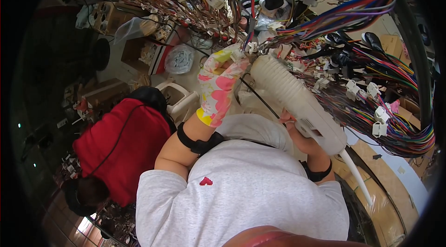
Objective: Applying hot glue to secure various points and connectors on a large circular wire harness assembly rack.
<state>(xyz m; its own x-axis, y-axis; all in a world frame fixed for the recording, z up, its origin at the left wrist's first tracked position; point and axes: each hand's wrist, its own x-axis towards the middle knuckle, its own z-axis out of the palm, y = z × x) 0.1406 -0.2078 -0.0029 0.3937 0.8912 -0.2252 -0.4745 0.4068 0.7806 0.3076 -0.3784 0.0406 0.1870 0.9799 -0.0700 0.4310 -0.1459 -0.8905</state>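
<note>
My left hand (pixel 218 87) wears a white glove with pink and yellow flowers. Its fingers are closed around a white connector (pixel 238 55), from which thin coloured wires run upward. My bare right hand (pixel 299 132) is wrapped round the handle side of an off-white heat gun (pixel 304 103), whose body hides part of the fingers. The gun's ribbed front end points at the connector from close by on the right. A thick white cord sleeve (pixel 357 177) leaves its back end.
Bundles of coloured wires (pixel 344 19) with white plugs (pixel 381 114) hang ahead and to the right. A white plastic chair (pixel 179 98) stands on the left, near a person in red (pixel 125 149) bent over. Beyond are a clear bag (pixel 180 59) and a cardboard box (pixel 109 17).
</note>
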